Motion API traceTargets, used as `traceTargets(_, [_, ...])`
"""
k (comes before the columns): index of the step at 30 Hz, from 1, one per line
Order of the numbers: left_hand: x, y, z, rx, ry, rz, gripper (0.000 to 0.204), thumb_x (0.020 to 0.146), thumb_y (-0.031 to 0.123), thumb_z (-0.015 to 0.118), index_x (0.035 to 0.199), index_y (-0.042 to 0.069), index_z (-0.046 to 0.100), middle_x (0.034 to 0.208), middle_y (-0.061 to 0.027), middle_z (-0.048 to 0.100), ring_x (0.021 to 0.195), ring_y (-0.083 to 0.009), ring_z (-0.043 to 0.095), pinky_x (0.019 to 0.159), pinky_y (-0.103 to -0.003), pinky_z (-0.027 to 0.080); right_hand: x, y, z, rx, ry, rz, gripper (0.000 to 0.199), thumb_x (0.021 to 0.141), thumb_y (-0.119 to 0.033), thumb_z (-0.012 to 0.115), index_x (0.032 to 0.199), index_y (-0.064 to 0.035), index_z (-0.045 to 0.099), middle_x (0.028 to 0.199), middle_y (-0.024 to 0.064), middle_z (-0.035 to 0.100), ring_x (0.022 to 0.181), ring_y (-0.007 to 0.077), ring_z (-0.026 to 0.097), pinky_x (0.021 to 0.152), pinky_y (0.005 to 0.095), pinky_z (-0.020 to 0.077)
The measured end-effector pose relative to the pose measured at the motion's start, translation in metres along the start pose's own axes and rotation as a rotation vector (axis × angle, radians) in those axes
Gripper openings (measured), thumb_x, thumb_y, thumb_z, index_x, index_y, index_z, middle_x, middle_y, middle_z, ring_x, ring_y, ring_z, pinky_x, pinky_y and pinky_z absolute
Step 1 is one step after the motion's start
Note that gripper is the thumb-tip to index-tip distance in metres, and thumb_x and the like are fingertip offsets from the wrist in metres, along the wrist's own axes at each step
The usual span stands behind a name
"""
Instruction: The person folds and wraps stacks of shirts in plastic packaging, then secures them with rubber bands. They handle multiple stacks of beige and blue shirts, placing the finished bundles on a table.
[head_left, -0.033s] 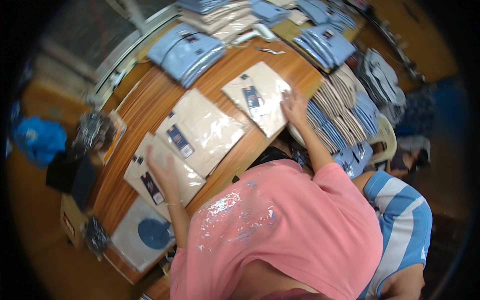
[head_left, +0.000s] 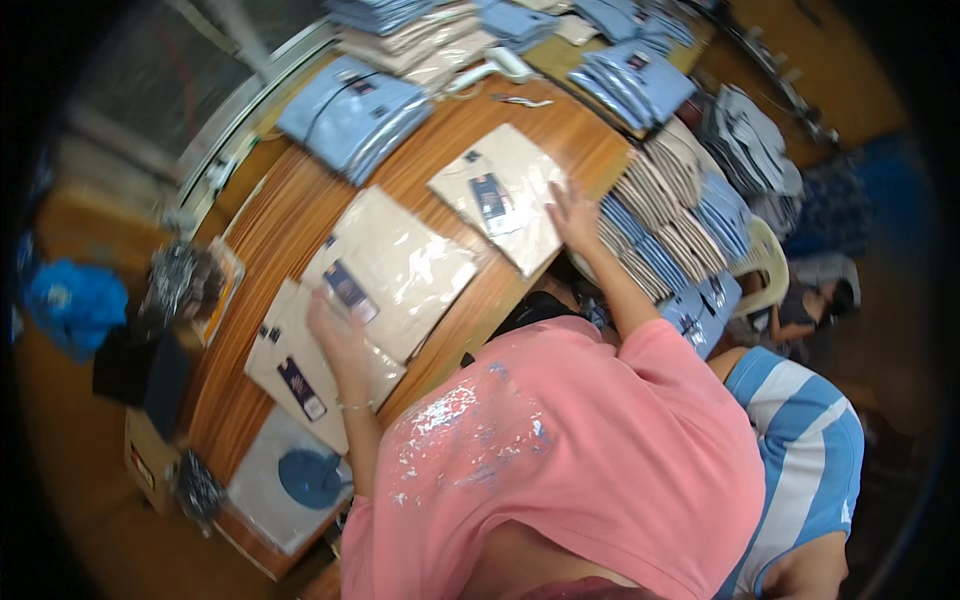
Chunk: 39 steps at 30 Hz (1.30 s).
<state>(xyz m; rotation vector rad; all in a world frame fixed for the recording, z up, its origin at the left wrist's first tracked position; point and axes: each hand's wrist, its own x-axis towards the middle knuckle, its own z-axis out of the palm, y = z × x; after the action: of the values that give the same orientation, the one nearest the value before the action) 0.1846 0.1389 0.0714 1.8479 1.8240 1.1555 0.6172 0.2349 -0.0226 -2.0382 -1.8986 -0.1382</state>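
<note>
Three folded beige garments in clear plastic bags, with dark label tags, lie across the wooden table: a left packet point(head_left: 273, 360), a middle packet point(head_left: 410, 270) and a right packet point(head_left: 517, 170). The left packet and the middle one touch, while the right one lies a little apart. My left hand point(head_left: 340, 340) is over the left packet's upper right part, close to the middle one's tag; it is blurred, with fingers outstretched. My right hand point(head_left: 577, 222) rests on the right packet's right edge, fingers spread.
Bagged blue garments point(head_left: 352, 115) lie at the table's back, near a white handheld tool point(head_left: 508, 65) and small snips point(head_left: 522, 101). Flat clear bags point(head_left: 270, 490) lie front left. Right of the table, folded garments point(head_left: 685, 225) fill a chair point(head_left: 765, 265). Another person point(head_left: 805, 310) is beyond.
My left hand has shifted right and slightly up, from the left packet's tag toward the middle packet. The whole view has shifted slightly. My right hand stays at the right packet's edge.
</note>
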Motion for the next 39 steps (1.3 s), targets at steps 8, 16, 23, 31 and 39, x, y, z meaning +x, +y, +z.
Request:
traceTargets(8, [-0.005,0.058,0.111,0.647,-0.481,0.097,0.09,0.062,0.045,0.076,0.138,0.02,0.034,0.146,-0.0146,0.023,0.135,-0.0405,0.013,0.098,-0.068,0.017,0.037,-0.038,-0.02,0.296,-0.297,0.036,0.057,0.086,-0.047,0.049,0.135,-0.0189,0.041,0.141,0.0187,0.03,0.13,0.0344,0.028,0.101,0.0563,0.0241])
traceTargets(16, [0.074,0.164,0.178,0.17,-0.338,-0.082,0.076,0.074,0.02,0.069,0.137,0.002,0.03,0.142,-0.0199,0.028,0.132,-0.0375,0.024,0.106,-0.05,0.022,0.08,0.146,-0.046,0.663,-0.027,0.043,0.04,0.079,-0.025,0.062,0.115,-0.0093,0.056,0.12,0.0174,0.05,0.115,0.0348,0.044,0.097,0.0419,0.0354])
traceTargets(23, [0.109,0.266,0.299,-0.065,-0.841,-0.06,0.071,0.076,0.015,0.068,0.134,-0.004,0.031,0.127,-0.0263,0.045,0.117,-0.0394,0.044,0.098,-0.041,0.036,0.087,0.236,-0.078,0.729,-0.111,0.12,0.03,0.079,-0.019,0.061,0.107,-0.0071,0.06,0.112,0.0149,0.053,0.107,0.0338,0.048,0.094,0.0399,0.0375])
traceTargets(31, [0.131,0.249,0.344,-0.03,-1.092,0.225,0.062,0.081,0.028,0.062,0.131,-0.001,0.037,0.121,-0.024,0.051,0.112,-0.0375,0.049,0.095,-0.039,0.039,0.087,0.232,-0.071,0.631,-0.21,0.041,0.032,0.081,-0.022,0.061,0.109,-0.0084,0.059,0.11,0.0127,0.053,0.106,0.0321,0.047,0.09,0.0402,0.0386])
traceTargets(39, [0.208,0.245,0.394,-0.19,-0.98,0.391,0.045,0.083,0.024,0.06,0.12,0.0,0.05,0.113,-0.0195,0.055,0.105,-0.0335,0.052,0.093,-0.037,0.04,0.065,0.24,-0.102,0.45,-0.536,0.018,0.038,0.084,-0.03,0.058,0.116,-0.0093,0.057,0.119,0.013,0.051,0.112,0.0309,0.046,0.092,0.0452,0.0367])
